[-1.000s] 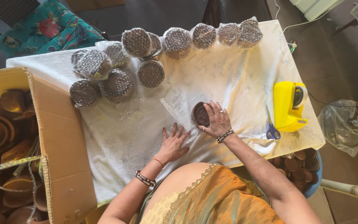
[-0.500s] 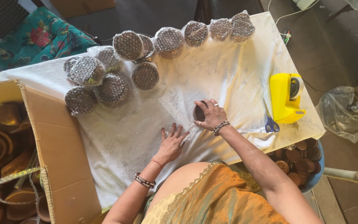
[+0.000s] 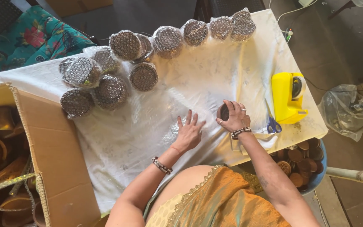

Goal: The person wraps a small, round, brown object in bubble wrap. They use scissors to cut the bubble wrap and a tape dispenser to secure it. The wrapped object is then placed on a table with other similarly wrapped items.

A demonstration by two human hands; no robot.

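Observation:
My right hand (image 3: 233,117) grips a small round brown clay pot (image 3: 222,112) on its side, resting on a clear sheet of bubble wrap (image 3: 177,98) spread over the white-covered table (image 3: 118,147). My left hand (image 3: 188,132) lies flat beside it, fingers spread, pressing the sheet down. Several pots wrapped in bubble wrap (image 3: 124,45) stand in a row along the table's far edge and in a cluster at the far left (image 3: 85,73).
A yellow tape dispenser (image 3: 288,96) and blue-handled scissors (image 3: 272,124) lie at the table's right. An open cardboard box (image 3: 30,138) of brown clay ware stands at the left. A blue tub of small clay pots (image 3: 301,157) sits lower right, a plastic bag (image 3: 343,111) beyond it.
My right hand has turned the pot slightly on the sheet; my left hand stays flat. The view has shifted a little.

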